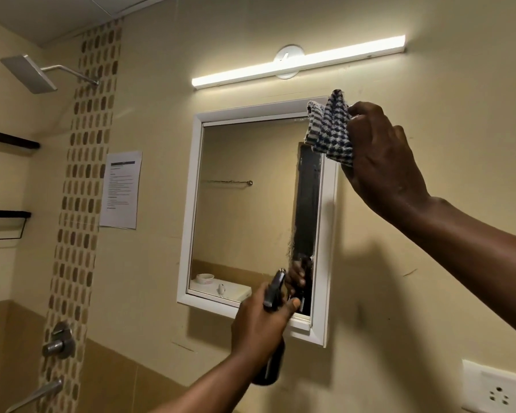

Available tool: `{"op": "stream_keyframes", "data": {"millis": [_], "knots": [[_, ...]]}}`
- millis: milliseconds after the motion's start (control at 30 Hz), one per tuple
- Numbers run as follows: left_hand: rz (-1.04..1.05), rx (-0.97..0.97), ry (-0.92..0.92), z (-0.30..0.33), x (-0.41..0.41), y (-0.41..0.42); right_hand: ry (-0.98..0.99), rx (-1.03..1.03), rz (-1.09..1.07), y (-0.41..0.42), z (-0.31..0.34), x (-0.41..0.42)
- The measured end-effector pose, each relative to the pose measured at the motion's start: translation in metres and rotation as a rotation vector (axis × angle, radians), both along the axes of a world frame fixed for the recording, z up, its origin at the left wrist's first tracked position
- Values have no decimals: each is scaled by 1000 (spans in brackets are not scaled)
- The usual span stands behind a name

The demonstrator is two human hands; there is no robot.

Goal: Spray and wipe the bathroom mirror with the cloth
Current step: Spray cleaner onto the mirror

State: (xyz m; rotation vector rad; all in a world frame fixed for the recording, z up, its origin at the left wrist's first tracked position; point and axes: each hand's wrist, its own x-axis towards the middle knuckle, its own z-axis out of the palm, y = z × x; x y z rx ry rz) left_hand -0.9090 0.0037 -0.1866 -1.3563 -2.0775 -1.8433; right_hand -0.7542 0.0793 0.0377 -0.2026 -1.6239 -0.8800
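Mirror (245,204): white-framed, fixed to the beige wall under the lit light bar (298,61).
Right hand (382,153): fingers closed on the cloth (329,126), blue-and-white check, bunched, pressed at the mirror's top right corner, overlapping frame and glass.
Left hand (259,320): wrapped around the spray bottle (273,293), dark, upright, nozzle toward the glass, in front of the mirror's bottom right corner.
Wall, left of mirror: printed notice (121,189).
Far left: shower head (27,73).
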Motion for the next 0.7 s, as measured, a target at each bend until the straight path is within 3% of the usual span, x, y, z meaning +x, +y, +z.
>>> {"op": "stream_keyframes", "data": {"millis": [233, 367, 533, 700], "knots": [[46, 45, 11, 41, -12, -1, -3, -8, -12, -2, 0, 11], [32, 64, -114, 45, -27, -4, 0, -16, -2, -5, 0, 15], [197, 14, -76, 50, -50, -23, -21, -21, 5, -11, -2, 13], [274, 127, -165, 54, -78, -41, -43, -74, 77, -7, -8, -5]]}}
